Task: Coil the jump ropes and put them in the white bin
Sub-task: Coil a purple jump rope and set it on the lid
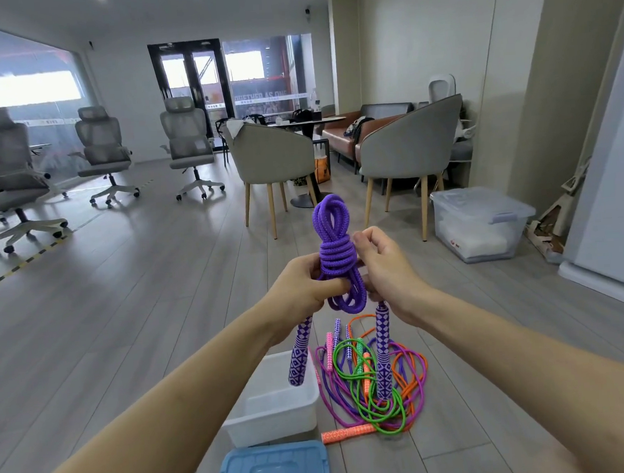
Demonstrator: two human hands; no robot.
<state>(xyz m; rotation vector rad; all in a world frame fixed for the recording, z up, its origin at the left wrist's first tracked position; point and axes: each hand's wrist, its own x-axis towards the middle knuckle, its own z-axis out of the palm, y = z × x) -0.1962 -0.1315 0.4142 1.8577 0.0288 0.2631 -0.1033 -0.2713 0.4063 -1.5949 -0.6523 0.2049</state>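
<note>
Purple jump rope [335, 249] coiled — gripped by left hand [303, 286], right hand [386, 264]

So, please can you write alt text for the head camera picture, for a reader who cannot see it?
Two bare hands hold up a purple jump rope coiled into a bundle, the left hand gripping its lower part and the right hand pinching near the wraps, both patterned handles hanging down. Below, on the wooden floor, a white bin sits beside a tangled pile of colourful jump ropes.
</note>
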